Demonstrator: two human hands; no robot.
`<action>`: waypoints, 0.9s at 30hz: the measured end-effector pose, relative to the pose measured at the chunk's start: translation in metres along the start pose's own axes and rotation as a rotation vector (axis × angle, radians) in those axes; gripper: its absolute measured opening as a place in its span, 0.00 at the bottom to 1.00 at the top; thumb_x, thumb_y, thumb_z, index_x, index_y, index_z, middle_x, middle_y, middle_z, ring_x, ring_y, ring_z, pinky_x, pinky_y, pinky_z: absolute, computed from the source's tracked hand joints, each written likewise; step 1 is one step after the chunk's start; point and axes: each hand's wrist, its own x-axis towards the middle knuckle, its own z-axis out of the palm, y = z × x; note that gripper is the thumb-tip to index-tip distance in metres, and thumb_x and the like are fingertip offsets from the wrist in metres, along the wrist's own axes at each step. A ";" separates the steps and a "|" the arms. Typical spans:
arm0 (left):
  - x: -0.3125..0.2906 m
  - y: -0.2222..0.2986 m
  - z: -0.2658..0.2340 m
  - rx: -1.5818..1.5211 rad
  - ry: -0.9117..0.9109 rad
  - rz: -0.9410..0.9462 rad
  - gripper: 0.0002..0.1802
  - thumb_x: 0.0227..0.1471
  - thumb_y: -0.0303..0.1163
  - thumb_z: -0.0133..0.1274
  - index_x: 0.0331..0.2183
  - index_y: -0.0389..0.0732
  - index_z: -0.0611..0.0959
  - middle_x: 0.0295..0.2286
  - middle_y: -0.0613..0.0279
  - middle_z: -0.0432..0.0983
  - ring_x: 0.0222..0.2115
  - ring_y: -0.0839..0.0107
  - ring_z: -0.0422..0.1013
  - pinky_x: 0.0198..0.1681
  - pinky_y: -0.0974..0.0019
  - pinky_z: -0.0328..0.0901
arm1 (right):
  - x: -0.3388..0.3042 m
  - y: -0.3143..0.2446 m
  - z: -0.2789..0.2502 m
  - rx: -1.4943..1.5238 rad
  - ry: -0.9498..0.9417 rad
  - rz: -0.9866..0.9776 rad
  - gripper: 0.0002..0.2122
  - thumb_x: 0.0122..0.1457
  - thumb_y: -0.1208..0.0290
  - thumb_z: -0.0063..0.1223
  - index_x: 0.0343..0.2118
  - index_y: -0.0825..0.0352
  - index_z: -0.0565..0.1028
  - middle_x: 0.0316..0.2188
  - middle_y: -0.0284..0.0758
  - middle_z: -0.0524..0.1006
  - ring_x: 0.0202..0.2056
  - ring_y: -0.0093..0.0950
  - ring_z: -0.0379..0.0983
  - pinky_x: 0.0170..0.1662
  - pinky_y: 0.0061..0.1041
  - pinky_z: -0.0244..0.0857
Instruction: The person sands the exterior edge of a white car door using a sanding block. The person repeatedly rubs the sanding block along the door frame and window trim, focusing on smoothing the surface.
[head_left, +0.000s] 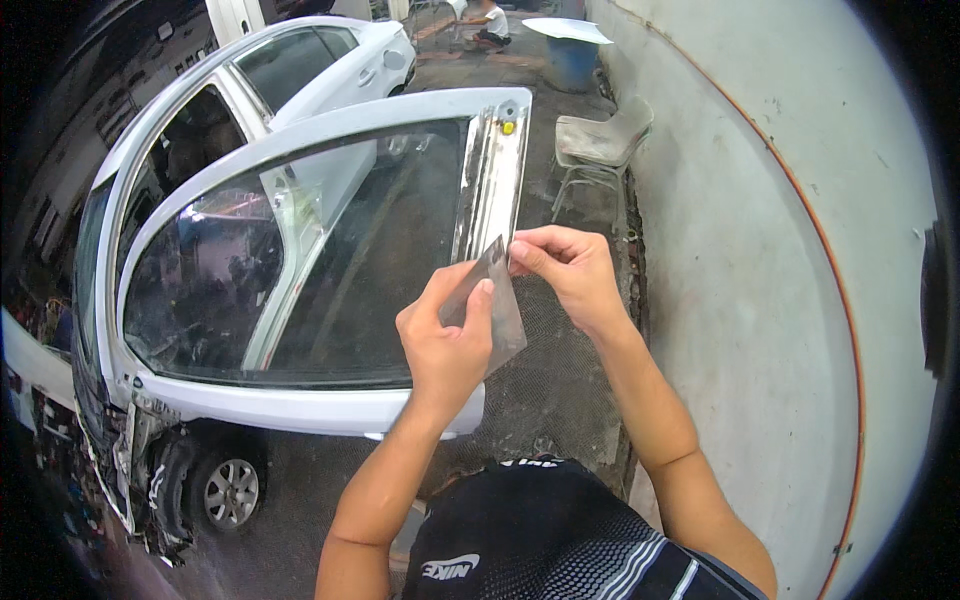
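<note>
A thin grey, film-like sheet (508, 325) is between my hands, in front of the car door's rear edge. My left hand (445, 335) is closed on it, the thumb lying over its face and the fingers behind. With thumb and forefinger together, my right hand (570, 270) pinches at the sheet's upper right edge. What lies right between those fingertips is too small to make out. The white car door (330, 118) stands swung out, and its window pillar (497, 170) shows scuffed bare metal and dark streaks. A small yellow piece (508, 128) sits near the pillar's top.
The white car (375, 60) stands behind the door, its front end stripped near the wheel (231, 493). A dusty chair (600, 140) and a blue drum (572, 62) stand by the wall (740, 330), along which an orange hose (838, 265) runs. Someone (492, 25) crouches far back.
</note>
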 end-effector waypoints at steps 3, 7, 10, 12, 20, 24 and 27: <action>0.008 0.008 0.003 0.002 -0.004 -0.011 0.09 0.56 0.23 0.61 0.39 0.32 0.84 0.30 0.61 0.83 0.31 0.78 0.76 0.38 0.72 0.70 | -0.002 0.004 0.000 -0.037 -0.003 0.004 0.09 0.63 0.73 0.64 0.42 0.73 0.83 0.33 0.34 0.84 0.35 0.19 0.78 0.42 0.21 0.73; 0.004 0.006 0.004 0.060 0.035 0.035 0.08 0.56 0.24 0.60 0.39 0.32 0.84 0.29 0.61 0.83 0.30 0.77 0.76 0.37 0.71 0.69 | -0.001 0.002 0.000 0.014 -0.009 0.026 0.09 0.63 0.72 0.63 0.41 0.72 0.83 0.33 0.33 0.83 0.34 0.19 0.77 0.41 0.21 0.73; 0.007 0.010 0.005 0.062 0.036 0.058 0.08 0.55 0.23 0.60 0.38 0.32 0.84 0.29 0.59 0.83 0.31 0.77 0.77 0.37 0.71 0.69 | -0.002 0.007 0.002 -0.018 -0.009 0.000 0.09 0.64 0.71 0.63 0.41 0.73 0.83 0.33 0.33 0.83 0.33 0.19 0.77 0.41 0.21 0.73; 0.014 0.015 0.004 0.073 0.015 0.047 0.08 0.55 0.23 0.60 0.38 0.32 0.84 0.29 0.59 0.82 0.31 0.77 0.77 0.38 0.71 0.69 | 0.005 0.006 0.002 0.021 -0.012 -0.054 0.10 0.64 0.71 0.62 0.41 0.74 0.83 0.32 0.33 0.83 0.33 0.19 0.77 0.40 0.21 0.74; 0.018 0.012 0.001 0.146 0.009 0.063 0.07 0.55 0.23 0.59 0.38 0.31 0.84 0.28 0.60 0.82 0.30 0.78 0.76 0.36 0.71 0.70 | 0.003 0.003 0.003 0.020 -0.037 0.009 0.10 0.64 0.69 0.62 0.40 0.73 0.83 0.31 0.31 0.83 0.33 0.18 0.77 0.40 0.20 0.73; 0.034 0.026 0.007 0.117 0.017 0.073 0.08 0.54 0.23 0.58 0.38 0.32 0.84 0.27 0.51 0.83 0.29 0.69 0.81 0.35 0.67 0.72 | 0.010 -0.002 0.003 0.017 -0.038 -0.042 0.10 0.64 0.69 0.63 0.40 0.72 0.84 0.31 0.31 0.83 0.33 0.17 0.77 0.38 0.20 0.72; 0.026 0.018 0.003 0.160 0.015 0.129 0.08 0.55 0.23 0.58 0.38 0.32 0.84 0.28 0.51 0.84 0.30 0.69 0.81 0.35 0.67 0.72 | 0.004 0.001 0.005 0.022 -0.031 -0.006 0.10 0.64 0.68 0.63 0.38 0.72 0.84 0.30 0.30 0.83 0.32 0.17 0.76 0.38 0.20 0.72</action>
